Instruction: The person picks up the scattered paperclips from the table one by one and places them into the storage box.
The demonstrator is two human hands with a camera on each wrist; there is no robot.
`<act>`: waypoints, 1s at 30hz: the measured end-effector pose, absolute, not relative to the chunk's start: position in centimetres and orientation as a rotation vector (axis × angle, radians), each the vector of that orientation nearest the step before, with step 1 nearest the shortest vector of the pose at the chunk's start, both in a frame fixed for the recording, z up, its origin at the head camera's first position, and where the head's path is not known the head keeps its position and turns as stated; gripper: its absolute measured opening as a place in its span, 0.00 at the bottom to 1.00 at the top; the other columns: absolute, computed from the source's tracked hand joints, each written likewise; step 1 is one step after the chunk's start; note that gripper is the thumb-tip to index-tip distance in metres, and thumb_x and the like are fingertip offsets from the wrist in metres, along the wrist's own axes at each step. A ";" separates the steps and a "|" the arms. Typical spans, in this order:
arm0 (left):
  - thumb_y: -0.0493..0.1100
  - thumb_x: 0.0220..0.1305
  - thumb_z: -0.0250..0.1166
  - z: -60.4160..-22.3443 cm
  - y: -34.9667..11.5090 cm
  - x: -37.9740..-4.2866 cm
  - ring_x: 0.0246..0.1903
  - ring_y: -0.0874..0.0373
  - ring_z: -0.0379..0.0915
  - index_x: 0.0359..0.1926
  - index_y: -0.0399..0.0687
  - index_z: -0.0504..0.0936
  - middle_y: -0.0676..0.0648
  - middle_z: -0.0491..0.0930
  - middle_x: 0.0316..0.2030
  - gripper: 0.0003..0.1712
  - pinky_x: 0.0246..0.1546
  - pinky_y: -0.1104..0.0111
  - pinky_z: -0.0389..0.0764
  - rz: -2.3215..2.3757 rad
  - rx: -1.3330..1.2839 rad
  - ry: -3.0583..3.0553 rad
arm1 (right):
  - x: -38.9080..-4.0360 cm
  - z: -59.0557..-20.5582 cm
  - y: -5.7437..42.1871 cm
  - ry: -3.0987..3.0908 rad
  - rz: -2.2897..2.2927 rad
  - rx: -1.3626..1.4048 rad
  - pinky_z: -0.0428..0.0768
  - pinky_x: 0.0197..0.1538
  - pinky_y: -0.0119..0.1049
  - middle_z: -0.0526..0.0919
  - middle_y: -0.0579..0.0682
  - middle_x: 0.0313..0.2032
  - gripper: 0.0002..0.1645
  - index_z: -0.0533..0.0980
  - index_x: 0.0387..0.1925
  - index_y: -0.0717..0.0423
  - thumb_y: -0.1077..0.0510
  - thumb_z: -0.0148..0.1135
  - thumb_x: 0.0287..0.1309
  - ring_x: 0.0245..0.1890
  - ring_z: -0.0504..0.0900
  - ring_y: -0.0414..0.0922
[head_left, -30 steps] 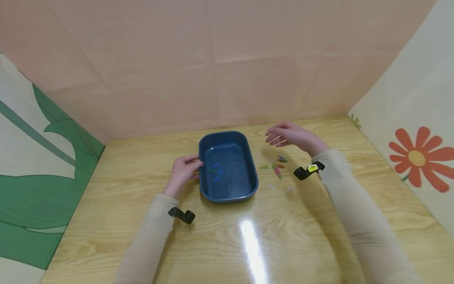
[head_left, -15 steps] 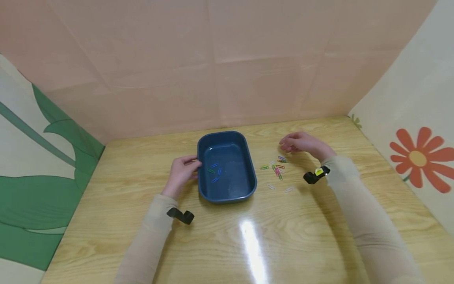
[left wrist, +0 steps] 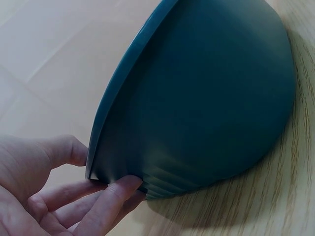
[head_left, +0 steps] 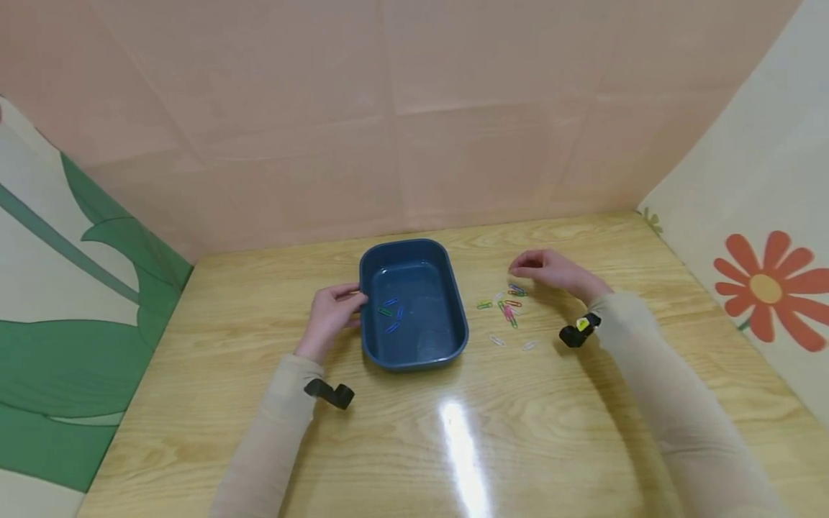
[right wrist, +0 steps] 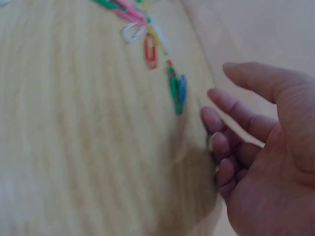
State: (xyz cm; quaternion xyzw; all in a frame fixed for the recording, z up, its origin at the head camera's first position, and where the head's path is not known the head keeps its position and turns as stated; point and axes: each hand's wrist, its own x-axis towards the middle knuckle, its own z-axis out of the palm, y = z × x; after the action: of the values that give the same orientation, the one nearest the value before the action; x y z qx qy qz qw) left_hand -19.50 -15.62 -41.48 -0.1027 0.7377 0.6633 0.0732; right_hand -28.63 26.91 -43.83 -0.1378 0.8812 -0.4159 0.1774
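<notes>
My left hand (head_left: 330, 316) holds the left side of a dark blue tray (head_left: 430, 291); in the left wrist view its thumb lies at the rim and the fingers press the outer wall. Several paper clips, blue and a green one (head_left: 385, 311), lie on the tray's floor. To the right of the tray is a loose cluster of coloured paper clips (head_left: 508, 313) on the table. Just beyond the cluster hovers my right hand (head_left: 553, 272). Its thumb and forefinger are apart with nothing between them, close to a green paper clip (right wrist: 174, 93) and a blue one (right wrist: 183, 89).
Two pale paper clips (head_left: 496, 341) lie apart from the cluster, nearer the front. The wooden table (head_left: 388, 446) ends at a pink wall covering (head_left: 388, 144) behind. A panel with a red flower (head_left: 764, 288) stands at the right, a green-leaf one at the left.
My right hand has moved right and down, from beside the tray's far right corner to just past the paper clips. My left hand stays at the tray, which has shifted very slightly left.
</notes>
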 end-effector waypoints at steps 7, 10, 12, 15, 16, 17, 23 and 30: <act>0.35 0.60 0.62 -41.4 -15.6 -19.5 0.42 0.49 0.79 0.55 0.36 0.78 0.36 0.80 0.48 0.21 0.33 0.65 0.85 1.995 -0.319 2.221 | -28.3 -45.1 27.1 2.497 -1.211 -0.488 0.73 0.46 0.35 0.78 0.56 0.47 0.20 0.76 0.49 0.60 0.49 0.61 0.63 0.45 0.73 0.49; 0.35 0.60 0.62 -41.4 -15.6 -19.4 0.43 0.48 0.79 0.56 0.36 0.78 0.35 0.80 0.48 0.21 0.34 0.65 0.85 1.998 -0.318 2.218 | -28.1 -45.5 27.2 2.497 -1.222 -0.502 0.74 0.45 0.34 0.77 0.56 0.47 0.19 0.76 0.49 0.59 0.50 0.62 0.62 0.45 0.73 0.50; 0.35 0.60 0.62 -41.4 -15.6 -19.4 0.44 0.48 0.79 0.56 0.36 0.77 0.35 0.80 0.49 0.22 0.34 0.65 0.85 1.996 -0.311 2.217 | -27.9 -45.6 27.2 2.496 -1.234 -0.509 0.73 0.46 0.35 0.77 0.56 0.48 0.18 0.76 0.49 0.60 0.52 0.62 0.62 0.46 0.73 0.50; 0.35 0.60 0.62 -41.4 -15.6 -19.4 0.44 0.47 0.79 0.57 0.35 0.77 0.35 0.79 0.49 0.22 0.34 0.65 0.85 1.993 -0.302 2.215 | -27.5 -45.5 27.2 2.506 -1.243 -0.540 0.72 0.49 0.36 0.75 0.58 0.49 0.17 0.75 0.48 0.62 0.55 0.62 0.63 0.48 0.73 0.51; 0.35 0.60 0.62 -41.4 -15.6 -19.4 0.44 0.47 0.79 0.57 0.35 0.77 0.35 0.79 0.50 0.22 0.34 0.65 0.85 1.993 -0.299 2.217 | -27.3 -45.4 27.1 2.510 -1.246 -0.553 0.71 0.51 0.37 0.75 0.59 0.49 0.16 0.75 0.48 0.63 0.57 0.61 0.63 0.49 0.72 0.52; 0.35 0.60 0.62 -41.4 -15.6 -19.4 0.44 0.46 0.79 0.57 0.35 0.77 0.34 0.79 0.50 0.22 0.34 0.66 0.85 1.990 -0.296 2.218 | -27.0 -45.2 26.9 2.515 -1.251 -0.567 0.70 0.52 0.39 0.75 0.60 0.49 0.15 0.75 0.48 0.64 0.58 0.61 0.63 0.49 0.72 0.52; 0.35 0.60 0.61 -41.4 -15.5 -19.4 0.43 0.45 0.80 0.57 0.35 0.77 0.34 0.79 0.49 0.22 0.32 0.66 0.85 1.984 -0.293 2.229 | -25.5 -43.4 25.6 2.554 -1.275 -0.688 0.67 0.55 0.52 0.76 0.67 0.45 0.10 0.76 0.43 0.72 0.68 0.59 0.61 0.49 0.71 0.59; 0.35 0.60 0.62 -41.4 -15.6 -19.3 0.42 0.48 0.80 0.57 0.36 0.77 0.36 0.80 0.49 0.23 0.35 0.63 0.85 1.976 -0.306 2.243 | -25.9 -44.9 25.7 2.658 -1.228 -0.726 0.62 0.53 0.52 0.75 0.63 0.44 0.08 0.77 0.42 0.67 0.66 0.60 0.62 0.49 0.67 0.58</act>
State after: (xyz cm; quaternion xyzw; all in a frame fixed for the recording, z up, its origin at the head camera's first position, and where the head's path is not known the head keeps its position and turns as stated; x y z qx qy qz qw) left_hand -19.28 -15.57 -41.35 -0.1015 0.7447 0.6561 0.0684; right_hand -25.93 25.71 -44.85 -0.2403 0.8794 -0.4062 0.0623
